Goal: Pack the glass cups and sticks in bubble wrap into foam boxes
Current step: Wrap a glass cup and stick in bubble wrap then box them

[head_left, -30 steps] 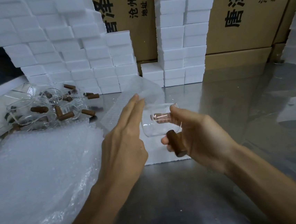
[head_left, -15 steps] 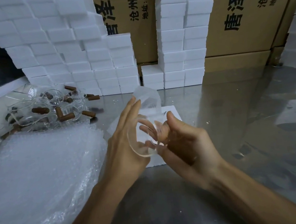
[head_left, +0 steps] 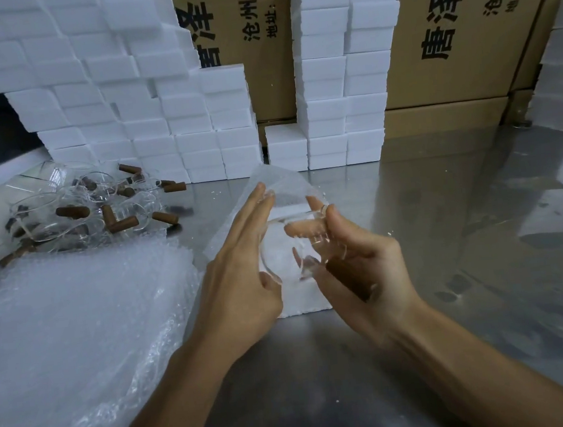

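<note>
1. Two bare hands meeting over the middle of the steel bench (head_left: 453,300), just above a white foam box (head_left: 295,301) lying flat on it.
2. Right hand (head_left: 357,268) curled round a clear glass cup (head_left: 293,243), thumb up at the rim, other fingers (head_left: 303,226) seen through the glass wall.
3. Brown stick handle (head_left: 348,281) of that cup lying across the right palm, pointing down and toward the wrist.
4. Left hand (head_left: 241,279) flat, fingers straight and together, laid against the left side of the cup, thumb tucked near the cup's lower edge.
5. Small sheet of bubble wrap (head_left: 281,185) standing up behind the left fingertips and the cup, touching both; whether pinched or only leaning cannot be told.
6. Cup held tilted, off the bench, directly over the foam box, not inside it.
7. Large heap of bubble wrap sheets (head_left: 78,336) covering the near left of the bench.
8. Pile of unwrapped glass cups with brown stick handles (head_left: 77,212) lying jumbled at the far left, beyond the heap.
9. Stacked white foam boxes (head_left: 125,101) forming a wall along the back left, a second tall stack (head_left: 339,80) at centre, more at the far right edge.
10. Brown cardboard cartons (head_left: 456,41) with black printed characters behind the stacks.
</note>
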### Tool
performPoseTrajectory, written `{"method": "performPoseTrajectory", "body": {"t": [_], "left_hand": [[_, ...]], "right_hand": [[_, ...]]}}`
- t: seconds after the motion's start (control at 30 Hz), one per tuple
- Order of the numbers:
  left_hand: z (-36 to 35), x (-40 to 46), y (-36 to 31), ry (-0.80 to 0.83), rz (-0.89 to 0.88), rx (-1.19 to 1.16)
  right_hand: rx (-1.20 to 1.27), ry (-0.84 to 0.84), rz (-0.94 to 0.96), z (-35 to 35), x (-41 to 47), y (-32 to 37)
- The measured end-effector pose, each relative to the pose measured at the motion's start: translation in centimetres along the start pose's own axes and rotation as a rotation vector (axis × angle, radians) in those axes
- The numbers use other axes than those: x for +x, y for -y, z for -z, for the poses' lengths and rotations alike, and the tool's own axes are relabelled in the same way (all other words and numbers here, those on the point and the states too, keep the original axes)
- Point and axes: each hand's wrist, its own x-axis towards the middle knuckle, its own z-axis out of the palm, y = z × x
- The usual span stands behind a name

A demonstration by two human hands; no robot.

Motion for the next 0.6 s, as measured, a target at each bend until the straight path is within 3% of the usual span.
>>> {"method": "performPoseTrajectory", "body": {"t": [0.07, 0.2, 0.6], "left_hand": [[0.1, 0.0, 0.0, -0.007, -0.028, -0.03], [0.3, -0.4, -1.2, 0.054, -0.047, 0.005], [-1.0, -1.5, -4.1, 0.101, -0.276, 0.262]], "right_hand": [[-0.048, 0.009, -0.039, 0.3, 0.1, 0.0], [-0.426, -0.142, 0.065, -0.4, 0.4, -0.9], [-0.137, -0.211, -0.009, 0.7, 0.5, -0.3]]}}
